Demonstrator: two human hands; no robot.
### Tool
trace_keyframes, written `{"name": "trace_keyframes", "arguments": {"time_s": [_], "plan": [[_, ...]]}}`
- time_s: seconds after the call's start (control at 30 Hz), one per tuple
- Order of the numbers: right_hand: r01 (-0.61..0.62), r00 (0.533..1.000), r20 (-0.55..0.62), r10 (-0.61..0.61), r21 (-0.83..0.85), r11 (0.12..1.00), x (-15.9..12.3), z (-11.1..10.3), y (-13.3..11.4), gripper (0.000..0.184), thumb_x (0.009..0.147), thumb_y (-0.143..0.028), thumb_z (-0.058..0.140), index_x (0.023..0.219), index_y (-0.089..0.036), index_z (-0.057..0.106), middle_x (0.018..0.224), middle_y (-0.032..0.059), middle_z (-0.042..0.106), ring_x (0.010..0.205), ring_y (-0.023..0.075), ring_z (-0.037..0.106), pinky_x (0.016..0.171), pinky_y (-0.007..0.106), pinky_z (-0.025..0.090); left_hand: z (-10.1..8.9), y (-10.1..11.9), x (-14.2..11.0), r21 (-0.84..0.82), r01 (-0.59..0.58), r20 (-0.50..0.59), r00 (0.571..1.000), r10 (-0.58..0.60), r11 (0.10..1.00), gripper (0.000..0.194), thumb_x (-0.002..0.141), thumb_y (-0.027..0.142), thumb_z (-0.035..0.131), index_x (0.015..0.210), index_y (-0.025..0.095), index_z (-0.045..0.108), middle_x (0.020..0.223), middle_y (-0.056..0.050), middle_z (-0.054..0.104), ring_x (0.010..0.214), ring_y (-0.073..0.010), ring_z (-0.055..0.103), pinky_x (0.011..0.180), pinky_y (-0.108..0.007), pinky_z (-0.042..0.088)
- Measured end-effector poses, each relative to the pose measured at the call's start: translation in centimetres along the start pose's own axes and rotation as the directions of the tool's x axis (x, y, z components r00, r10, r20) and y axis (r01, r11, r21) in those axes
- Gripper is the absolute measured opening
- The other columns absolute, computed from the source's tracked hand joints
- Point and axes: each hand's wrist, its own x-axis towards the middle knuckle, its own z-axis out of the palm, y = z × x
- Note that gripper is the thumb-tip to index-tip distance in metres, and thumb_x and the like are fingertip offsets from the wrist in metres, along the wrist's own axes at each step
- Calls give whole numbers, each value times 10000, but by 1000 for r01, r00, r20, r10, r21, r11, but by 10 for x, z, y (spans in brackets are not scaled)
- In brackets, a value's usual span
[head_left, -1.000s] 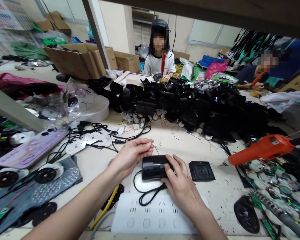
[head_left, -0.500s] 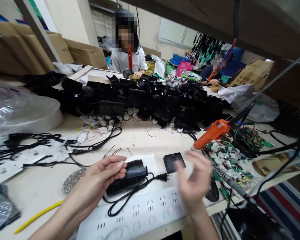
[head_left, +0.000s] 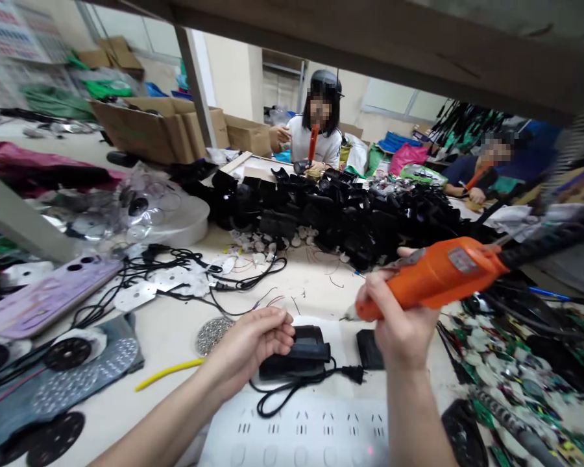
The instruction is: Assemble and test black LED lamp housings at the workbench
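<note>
My right hand [head_left: 403, 334] is wrapped round an orange electric screwdriver [head_left: 438, 275], its tip pointing left and down above the table. Thumb and fingers of my left hand [head_left: 265, 334] are pressed together at the upper left of a black plastic casing [head_left: 296, 366]; whatever they pinch, if anything, is too small to make out. A black cord with a plug [head_left: 353, 373] lies in front of the casing. Partly behind my right hand is a small black square part [head_left: 368, 350]. A round heap of small metal screws [head_left: 213, 335] sits left of the casing.
A white power strip [head_left: 272, 438] lies at the front edge. Black plastic shells [head_left: 321, 211] are piled across the back, circuit boards [head_left: 530, 389] at right. Left are a yellow tube [head_left: 170, 371] and a purple phone [head_left: 48, 292]. Two people [head_left: 316, 139] work opposite.
My right hand, empty before, has taken hold of the orange screwdriver and brought it nearer. The left hand stays by the casing. The view has swung left.
</note>
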Motion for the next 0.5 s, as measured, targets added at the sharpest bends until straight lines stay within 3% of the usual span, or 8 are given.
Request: {"name": "trace_keyframes", "arguments": {"time_s": [0.07, 0.13, 0.3, 0.5], "plan": [[-33, 994, 111, 6, 244, 969, -15, 28, -10, 371, 830, -463, 653, 1072, -243, 479, 582, -91, 517, 432, 108, 496, 443, 271, 453, 0, 1, 0, -28, 3, 8, 1000, -3, 1000, 168, 834, 100, 584, 693, 74, 673, 649, -90, 670, 539, -123, 615, 514, -197, 524], [-22, 989, 146, -31, 347, 938, -26, 46, -14, 356, 841, -541, 617, 1006, -248, 502, 558, -88, 499, 432, 104, 478, 451, 267, 443, 0, 1, -1, -55, 8, 4, 1000, -8, 998, 181, 833, 105, 579, 675, 77, 663, 631, -87, 658, 532, -124, 607, 507, -200, 516], [46, 968, 214, -128, 353, 935, -37, 58, -12, 239, 876, -447, 613, 965, -269, 480, 574, -91, 503, 473, 117, 500, 515, 294, 476, -1, 0, 0, -100, 4, 58, 998, 2, 995, 173, 815, 145, 602, 658, 87, 643, 597, -69, 624, 509, -118, 574, 499, -205, 494], [41, 962, 239, -133, 354, 934, -41, 58, -11, 218, 873, -440, 613, 979, -297, 488, 586, -88, 505, 488, 127, 497, 535, 295, 463, -2, 1, 1, -100, 19, 89, 996, -10, 995, 174, 806, 156, 592, 646, 96, 630, 570, -53, 604, 494, -111, 558, 483, -196, 477]]}}
